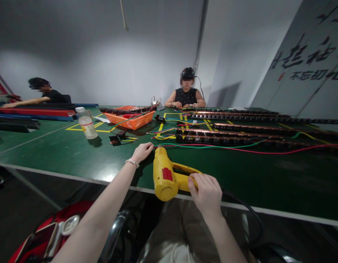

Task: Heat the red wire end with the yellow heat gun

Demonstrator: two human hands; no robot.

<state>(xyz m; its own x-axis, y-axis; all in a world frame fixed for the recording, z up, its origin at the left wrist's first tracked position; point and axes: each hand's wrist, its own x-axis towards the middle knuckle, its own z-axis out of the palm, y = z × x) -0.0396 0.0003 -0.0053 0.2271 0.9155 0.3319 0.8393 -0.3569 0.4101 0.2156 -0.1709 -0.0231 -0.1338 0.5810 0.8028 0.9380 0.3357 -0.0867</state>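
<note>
A yellow heat gun [164,174] is in my right hand [206,190], whose fingers are wrapped round its handle. Its nozzle points away from me, over the table's near part. Just left of the nozzle, my left hand [142,152] is closed in a pinch at the end of thin wires. A red wire [278,152] and a green wire [213,147] run from there to the right. The fingertips hide the wire ends. Beyond lie long black bars with copper-coloured strips [224,138], with coloured leads [166,137] coming out of their left ends.
An orange basket [134,122] holds dark parts. Left of it stands a clear bottle [87,124]; a small black connector with leads [118,139] lies nearer. Two people sit across the green table [62,160]. A black cord [248,206] hangs over the near edge. Red and blue strips [48,114] lie left.
</note>
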